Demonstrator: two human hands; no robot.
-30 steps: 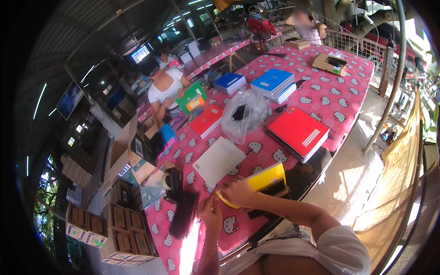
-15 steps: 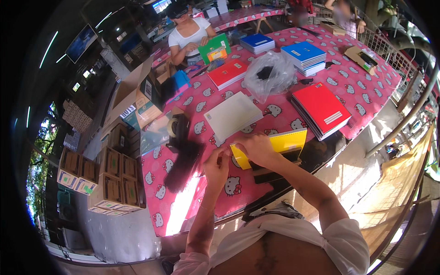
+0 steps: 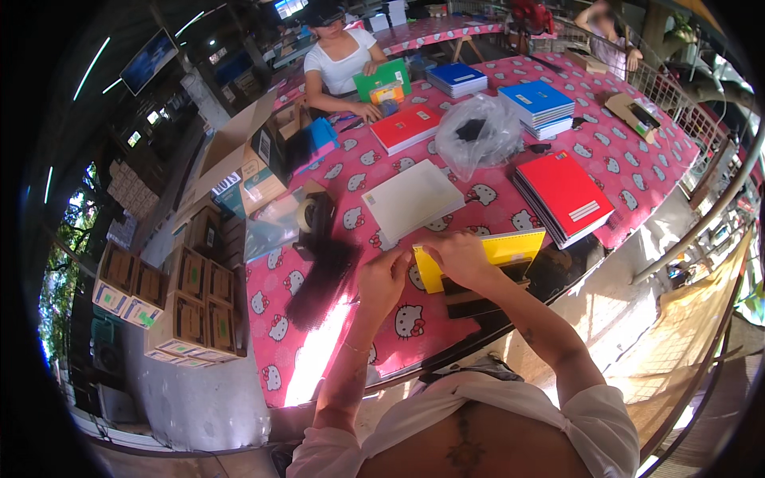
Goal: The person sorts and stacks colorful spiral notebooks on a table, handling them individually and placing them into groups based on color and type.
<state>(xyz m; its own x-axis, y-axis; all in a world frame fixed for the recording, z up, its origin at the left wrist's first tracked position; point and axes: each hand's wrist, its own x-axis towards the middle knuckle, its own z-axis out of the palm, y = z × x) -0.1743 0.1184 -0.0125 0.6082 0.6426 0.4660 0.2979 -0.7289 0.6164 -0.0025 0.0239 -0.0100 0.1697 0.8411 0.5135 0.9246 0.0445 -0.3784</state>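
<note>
A yellow spiral notebook (image 3: 516, 246) stands tilted at the table's near edge, with a dark strip across its lower front. My right hand (image 3: 457, 261) is closed over its left part, fingers at the top edge. Just left of the notebook's corner, my left hand (image 3: 383, 279) is closed in a pinch; whatever its fingertips hold is too small to make out. Beyond both hands lies a white-covered notebook (image 3: 413, 197). A black tape dispenser (image 3: 320, 215) with a roll of tape stands left of it, behind a heap of black mesh (image 3: 323, 288).
Red notebooks (image 3: 564, 191) are stacked to the right, blue notebooks (image 3: 538, 102) farther back. Between them and another red notebook (image 3: 405, 127) sits a clear plastic bag (image 3: 478, 131). An open carton (image 3: 259, 171) stands at the left. Across the table, a co-worker (image 3: 347, 60) holds a green notebook (image 3: 382, 81).
My left hand has come closer to the yellow notebook's corner. My right hand stays on the notebook. The co-worker's hand has lowered to the table, and the whole view has shifted slightly.
</note>
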